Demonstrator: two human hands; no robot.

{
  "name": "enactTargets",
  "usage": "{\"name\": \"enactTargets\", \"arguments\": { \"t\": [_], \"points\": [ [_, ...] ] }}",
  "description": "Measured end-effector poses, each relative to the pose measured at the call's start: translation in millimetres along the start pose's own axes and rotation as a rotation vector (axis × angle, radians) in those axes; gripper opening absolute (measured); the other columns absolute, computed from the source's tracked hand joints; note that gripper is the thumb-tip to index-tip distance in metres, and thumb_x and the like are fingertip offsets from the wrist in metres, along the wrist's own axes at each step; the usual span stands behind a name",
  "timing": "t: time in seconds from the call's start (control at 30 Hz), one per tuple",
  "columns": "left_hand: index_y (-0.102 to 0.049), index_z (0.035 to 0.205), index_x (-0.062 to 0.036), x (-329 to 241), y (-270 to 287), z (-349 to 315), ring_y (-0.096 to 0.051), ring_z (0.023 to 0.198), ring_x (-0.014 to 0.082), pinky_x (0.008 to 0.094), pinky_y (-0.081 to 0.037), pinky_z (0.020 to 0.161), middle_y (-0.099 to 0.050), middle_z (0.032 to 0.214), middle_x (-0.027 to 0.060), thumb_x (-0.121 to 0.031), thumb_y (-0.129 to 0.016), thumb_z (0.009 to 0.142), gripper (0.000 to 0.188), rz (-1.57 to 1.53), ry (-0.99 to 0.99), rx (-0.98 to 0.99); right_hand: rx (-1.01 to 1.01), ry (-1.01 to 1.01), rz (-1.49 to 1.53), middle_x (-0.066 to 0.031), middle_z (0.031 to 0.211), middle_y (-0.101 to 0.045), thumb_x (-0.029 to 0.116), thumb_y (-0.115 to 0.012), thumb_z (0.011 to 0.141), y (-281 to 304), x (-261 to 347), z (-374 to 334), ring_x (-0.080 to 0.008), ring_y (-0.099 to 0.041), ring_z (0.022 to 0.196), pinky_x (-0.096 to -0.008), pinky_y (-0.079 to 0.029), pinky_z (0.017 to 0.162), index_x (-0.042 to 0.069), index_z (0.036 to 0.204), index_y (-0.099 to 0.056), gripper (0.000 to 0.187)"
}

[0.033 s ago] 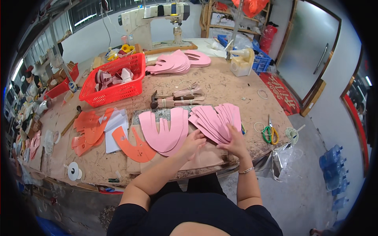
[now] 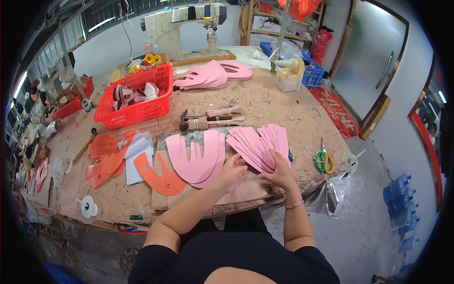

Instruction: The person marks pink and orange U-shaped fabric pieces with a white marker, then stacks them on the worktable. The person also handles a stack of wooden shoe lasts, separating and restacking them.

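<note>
A fanned stack of pink U-shaped cut pieces (image 2: 250, 147) lies at the front middle of the bench. My right hand (image 2: 282, 174) grips its near right part, fingers over the top and thumb at the lower edge. My left hand (image 2: 231, 173) is at the stack's near left edge with loosely bent fingers; nothing shows in its grasp. Left of it, two more pink U-shaped pieces (image 2: 182, 158) overlap, partly over a speckled stone slab (image 2: 195, 137). An orange U-shaped template (image 2: 165, 183) lies beside them.
Beyond the hands lie a hammer (image 2: 184, 120) and tied bundles of strips (image 2: 222, 111). A red basket (image 2: 137, 113), more pink pieces (image 2: 208, 75), a glue dispenser (image 2: 289, 78) and a sewing machine (image 2: 172, 38) stand farther back. Scissors (image 2: 324, 160) lie right, orange pieces (image 2: 111, 151) left.
</note>
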State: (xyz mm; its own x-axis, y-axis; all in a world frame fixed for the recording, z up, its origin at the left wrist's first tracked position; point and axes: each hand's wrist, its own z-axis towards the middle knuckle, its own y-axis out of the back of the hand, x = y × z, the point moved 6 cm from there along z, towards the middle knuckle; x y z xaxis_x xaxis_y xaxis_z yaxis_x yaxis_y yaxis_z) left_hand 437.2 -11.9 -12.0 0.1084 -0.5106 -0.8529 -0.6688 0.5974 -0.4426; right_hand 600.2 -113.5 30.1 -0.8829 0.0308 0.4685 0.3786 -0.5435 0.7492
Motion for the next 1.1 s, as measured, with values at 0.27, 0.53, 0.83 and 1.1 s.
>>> {"name": "enactTargets", "arguments": {
  "t": [0.27, 0.53, 0.83, 1.1],
  "points": [
    [-0.029, 0.149, -0.0030, -31, 2, 16, -0.046, 0.126, 0.0227, 0.0384, -0.042, 0.103, -0.038, 0.145, 0.0124, 0.003, -0.053, 0.092, 0.063, 0.040, -0.180, -0.208, -0.257, -0.099, 0.154, -0.0192, 0.084, -0.069, 0.012, -0.065, 0.089, 17, -8, 5, -0.0332, -0.066, 0.069, -0.0372, -0.053, 0.064, -0.003, 0.106, -0.067, 0.023],
    [-0.050, 0.130, 0.0010, -9, -14, 61, -0.062, 0.104, 0.0236, 0.0373, -0.051, 0.089, -0.059, 0.122, 0.0136, -0.009, -0.064, 0.090, 0.043, 0.195, 0.017, -0.142, -0.520, -0.162, 0.088, -0.0199, 0.073, -0.062, 0.010, -0.058, 0.093, 23, -23, -1, -0.0345, -0.061, 0.064, -0.0396, -0.048, 0.059, -0.003, 0.095, -0.064, 0.015],
    [-0.056, 0.121, 0.0005, -111, 43, 14, -0.065, 0.086, 0.0158, 0.0274, -0.053, 0.067, -0.065, 0.105, 0.0091, -0.005, -0.062, 0.089, 0.033, 0.207, -0.524, -0.194, -0.903, -0.245, -0.112, -0.0169, 0.082, -0.065, 0.007, -0.059, 0.093, 81, -49, 2, -0.0345, -0.063, 0.071, -0.0396, -0.048, 0.060, 0.003, 0.099, -0.064, 0.009],
    [-0.034, 0.144, 0.0033, -75, 165, -118, -0.048, 0.129, 0.0323, 0.0399, -0.040, 0.107, -0.048, 0.138, 0.0203, -0.005, -0.067, 0.085, 0.069, 0.993, -0.742, -0.668, -0.339, 0.261, -0.076, -0.0157, 0.095, -0.067, 0.009, -0.068, 0.086, -1, 77, 21, -0.0325, -0.065, 0.082, -0.0397, -0.052, 0.068, 0.003, 0.114, -0.064, 0.029]
  ]
}}
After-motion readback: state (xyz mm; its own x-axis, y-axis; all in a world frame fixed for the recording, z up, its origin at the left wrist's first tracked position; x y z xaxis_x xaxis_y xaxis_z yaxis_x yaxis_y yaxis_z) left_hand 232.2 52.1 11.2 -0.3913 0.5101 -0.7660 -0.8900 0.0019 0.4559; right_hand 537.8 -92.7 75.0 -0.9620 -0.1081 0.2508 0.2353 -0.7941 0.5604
